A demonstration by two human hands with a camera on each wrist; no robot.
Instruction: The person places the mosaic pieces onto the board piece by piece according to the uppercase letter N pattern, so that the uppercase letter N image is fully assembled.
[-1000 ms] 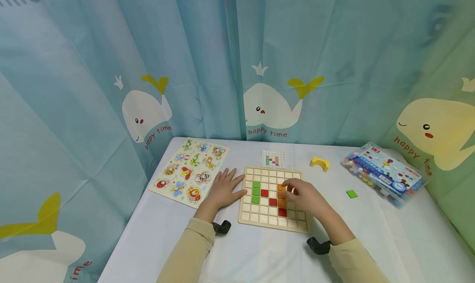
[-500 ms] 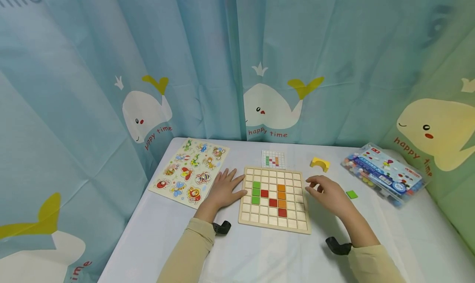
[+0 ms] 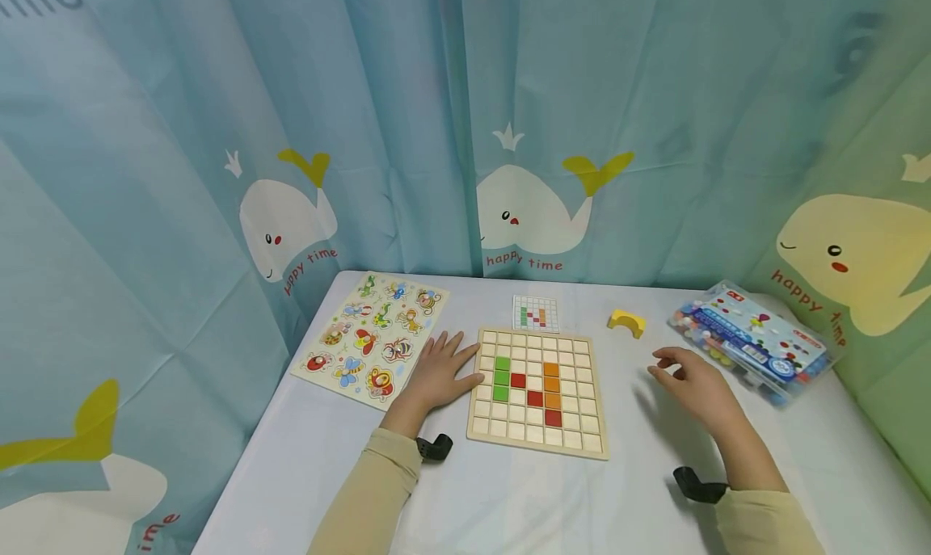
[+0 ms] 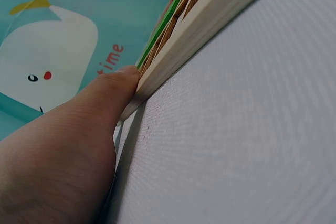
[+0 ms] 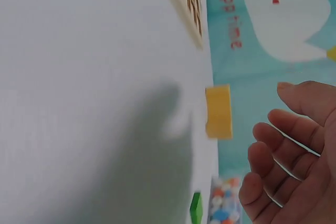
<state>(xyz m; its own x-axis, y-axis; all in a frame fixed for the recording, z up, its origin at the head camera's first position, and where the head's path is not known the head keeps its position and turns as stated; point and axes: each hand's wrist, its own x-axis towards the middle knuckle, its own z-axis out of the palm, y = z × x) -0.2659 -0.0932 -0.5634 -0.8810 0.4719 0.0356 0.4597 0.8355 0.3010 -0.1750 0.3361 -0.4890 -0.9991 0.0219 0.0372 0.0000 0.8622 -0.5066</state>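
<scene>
A wooden grid board (image 3: pixel 538 448) lies on the table in the head view, with green tiles (image 3: pixel 502 378), red tiles (image 3: pixel 535 398) and orange tiles (image 3: pixel 552 385) in its squares. My left hand (image 3: pixel 439 371) rests with spread fingers at the board's left edge; the left wrist view shows its thumb (image 4: pixel 113 90) against the rim. To the right of the board, my right hand (image 3: pixel 694 389) hovers with loosely bent fingers and nothing in them. It hides the loose green tile in the head view, but the right wrist view shows that green tile (image 5: pixel 196 208) on the table.
A small card (image 3: pixel 535 313) with a coloured grid pattern lies behind the board. An insect picture board (image 3: pixel 345 309) is at the left. Further right are a yellow arch block (image 3: pixel 627 322) and a clear box (image 3: pixel 756 337) of colourful pieces. A curtain (image 3: pixel 407 94) hangs behind the table.
My right hand has left the orange tiles and moved right, past the board's edge, to over the loose green tile. My left hand has stayed in place.
</scene>
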